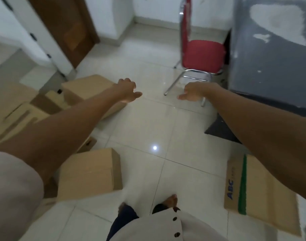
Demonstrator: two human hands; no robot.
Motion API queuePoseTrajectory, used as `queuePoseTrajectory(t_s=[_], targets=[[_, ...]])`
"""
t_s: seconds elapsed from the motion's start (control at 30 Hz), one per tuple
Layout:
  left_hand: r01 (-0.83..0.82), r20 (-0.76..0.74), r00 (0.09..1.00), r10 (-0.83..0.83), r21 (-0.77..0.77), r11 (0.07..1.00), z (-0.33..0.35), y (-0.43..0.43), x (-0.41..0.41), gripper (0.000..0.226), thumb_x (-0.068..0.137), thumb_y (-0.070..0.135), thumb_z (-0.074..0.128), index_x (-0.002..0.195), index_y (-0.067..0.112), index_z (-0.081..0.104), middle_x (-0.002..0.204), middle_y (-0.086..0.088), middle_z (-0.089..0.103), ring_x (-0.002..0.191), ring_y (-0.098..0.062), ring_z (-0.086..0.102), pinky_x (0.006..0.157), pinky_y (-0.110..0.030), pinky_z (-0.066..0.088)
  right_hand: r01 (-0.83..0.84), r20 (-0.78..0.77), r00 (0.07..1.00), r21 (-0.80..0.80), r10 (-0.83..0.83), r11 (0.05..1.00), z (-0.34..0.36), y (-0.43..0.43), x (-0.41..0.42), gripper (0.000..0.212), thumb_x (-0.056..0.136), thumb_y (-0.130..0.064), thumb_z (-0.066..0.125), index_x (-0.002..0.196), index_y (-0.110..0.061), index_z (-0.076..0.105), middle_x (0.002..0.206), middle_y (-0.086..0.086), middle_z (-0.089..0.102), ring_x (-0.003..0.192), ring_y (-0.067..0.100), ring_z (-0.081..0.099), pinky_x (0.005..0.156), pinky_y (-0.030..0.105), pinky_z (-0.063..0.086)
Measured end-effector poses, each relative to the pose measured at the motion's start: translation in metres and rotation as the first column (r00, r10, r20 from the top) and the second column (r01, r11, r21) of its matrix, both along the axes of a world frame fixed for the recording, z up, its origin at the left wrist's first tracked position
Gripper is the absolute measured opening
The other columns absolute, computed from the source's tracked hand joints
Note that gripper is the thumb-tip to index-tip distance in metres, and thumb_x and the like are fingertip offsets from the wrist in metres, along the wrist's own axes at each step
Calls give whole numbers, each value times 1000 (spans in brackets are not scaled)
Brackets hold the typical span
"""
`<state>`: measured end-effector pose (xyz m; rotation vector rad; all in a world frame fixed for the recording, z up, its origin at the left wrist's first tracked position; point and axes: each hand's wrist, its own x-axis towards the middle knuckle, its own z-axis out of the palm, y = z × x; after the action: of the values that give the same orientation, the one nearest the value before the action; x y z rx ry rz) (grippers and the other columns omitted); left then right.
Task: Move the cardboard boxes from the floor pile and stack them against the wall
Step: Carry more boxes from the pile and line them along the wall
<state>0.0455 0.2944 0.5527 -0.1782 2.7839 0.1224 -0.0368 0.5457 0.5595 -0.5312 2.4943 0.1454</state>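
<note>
- Floor (148,122): pale glossy tile with thin dark joints. Ran as a wide bare lane from the feet (171,200) up to the white wall (157,7). Carried one bright spot of reflected light mid-lane.
- Left edge of lane: closed in by cardboard, with a brown door (67,26) beyond it.
- Right edge of lane: closed in by a red chair (203,54) on chrome legs, with a grey table (270,66) just beside it. Also a dark mat (220,131) on the tile below the table's edge.
- Far box (86,89): plain and closed. Lay on the floor at the far left of the lane, partly behind the left forearm. Contents hidden.
- Pile (18,110): several boxes heaped against one another at the left margin, slots and hand-holes showing. Blurred; contents not visible.
- Near box (89,173): plain and closed. Sat on the floor left of the feet, just beside the pile. Contents hidden.
- Printed box (260,193): blue "ABC" lettering and a green stripe. Lay on the floor right of the feet, well apart from the pile, partly behind the right forearm. Flattened or full: could not be told.
- Left hand (128,90): stretched forward above the far box's right corner. Fingers loosely spread; gripped nothing.
- Right hand (194,92): stretched forward in front of the chair legs. Fingers loosely spread, thumb turned inward; gripped nothing and touched no box.
</note>
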Motion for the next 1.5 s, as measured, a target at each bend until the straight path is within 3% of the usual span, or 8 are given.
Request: queuePoseTrajectory(t_s=[0.3,0.43,0.6,0.7,0.9,1.13,1.33,1.5], targets=[[-267,105,961,256,112,957,-21,-160,163,43,98,38,44,126,9,57,131,-14,57,118,-31,52,96,-36,42,-300,93,948,-52,303,953,-13,-201,90,67,94,-60,41,140,-11,44,147,7,40,134,26,39,108,40,34],[-324,55,946,319,216,921,-23,-206,227,35,98,27,47,125,7,58,129,-12,59,118,-28,54,95,-35,42,-359,159,918,-49,362,932,-23,-262,144,65,96,-58,40,142,-12,42,150,7,38,137,25,35,108,39,32],[-357,60,934,353,197,913,-28,-261,289,26,96,25,47,107,8,64,118,-12,63,110,-30,58,93,-39,46,-384,175,904,-72,390,921,-26,-318,191,66,95,-59,40,141,-11,44,147,8,42,135,27,39,108,39,33],[-392,89,920,383,168,904,-28,-287,315,31,96,25,47,112,5,65,119,-13,62,110,-30,57,94,-42,47,-398,189,892,-98,410,912,-27,-344,211,66,95,-60,40,141,-12,44,147,7,42,134,27,39,109,41,33],[-446,104,895,434,204,872,-41,-315,343,32,96,23,47,113,2,64,120,-15,60,112,-31,55,95,-40,46,-410,220,879,-103,423,906,-29,-371,227,64,97,-54,41,144,-9,41,145,9,45,128,26,47,97,33,40],[-497,207,865,457,224,839,-61,-332,344,30,95,22,46,108,1,64,113,-17,63,104,-31,58,88,-39,47,-432,273,860,-58,430,900,-44,-397,213,64,96,-53,45,128,1,56,100,12,64,83,21,59,59,22,38],[-541,253,835,489,205,816,-60,-354,329,32,95,23,45,108,1,64,115,-16,62,106,-32,58,88,-39,47,-435,295,854,-49,430,899,-47,-434,185,60,96,-53,44,137,-9,48,82,4,57,69,11,53,57,21,35],[-571,249,817,520,232,787,-62,-369,326,31,95,24,47,107,3,66,114,-14,64,104,-29,59,90,-40,50,-441,316,836,-98,448,892,-58,-469,172,60,96,-53,44,139,-11,47,106,6,61,97,18,63,82,30,44]])
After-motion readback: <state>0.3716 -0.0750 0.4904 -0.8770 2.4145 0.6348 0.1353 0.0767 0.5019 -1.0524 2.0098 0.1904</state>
